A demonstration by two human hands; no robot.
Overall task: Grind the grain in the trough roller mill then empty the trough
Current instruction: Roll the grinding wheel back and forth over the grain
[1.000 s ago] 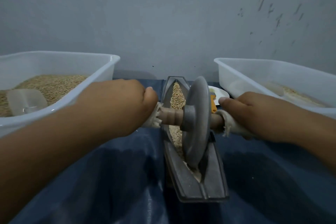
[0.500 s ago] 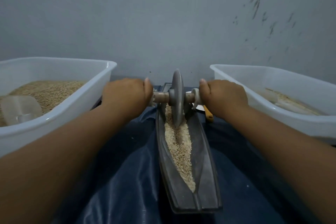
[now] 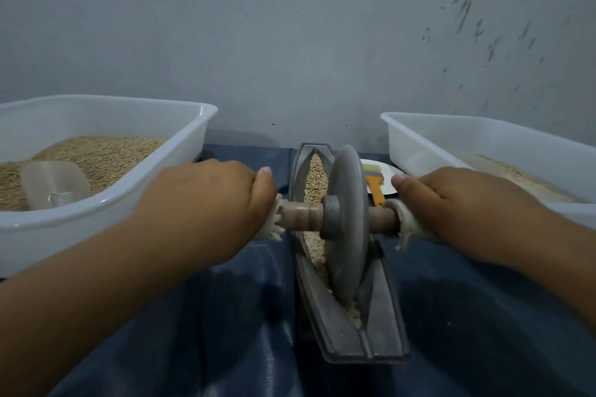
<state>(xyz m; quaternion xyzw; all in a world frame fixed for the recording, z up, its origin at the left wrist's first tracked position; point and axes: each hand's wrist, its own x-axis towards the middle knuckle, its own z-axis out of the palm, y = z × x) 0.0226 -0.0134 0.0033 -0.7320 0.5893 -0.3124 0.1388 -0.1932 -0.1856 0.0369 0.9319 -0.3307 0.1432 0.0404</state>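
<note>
Left hand (image 3: 206, 200) and right hand (image 3: 458, 203) each clench a cloth-wrapped axle end, grinding wheel (image 3: 346, 222) standing mid-trough (image 3: 383, 316) on the grain (image 3: 317, 177); looks heavy, rigid, tippy, so grip the wraps, not bare wood.

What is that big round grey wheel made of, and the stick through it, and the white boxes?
The round grey grinding wheel looks like dull cast metal, perhaps iron: matte and thick, like the grey trough. The tan axle handle seems turned wood, with ridges. The white tubs look like smooth, slightly see-through plastic.
</note>
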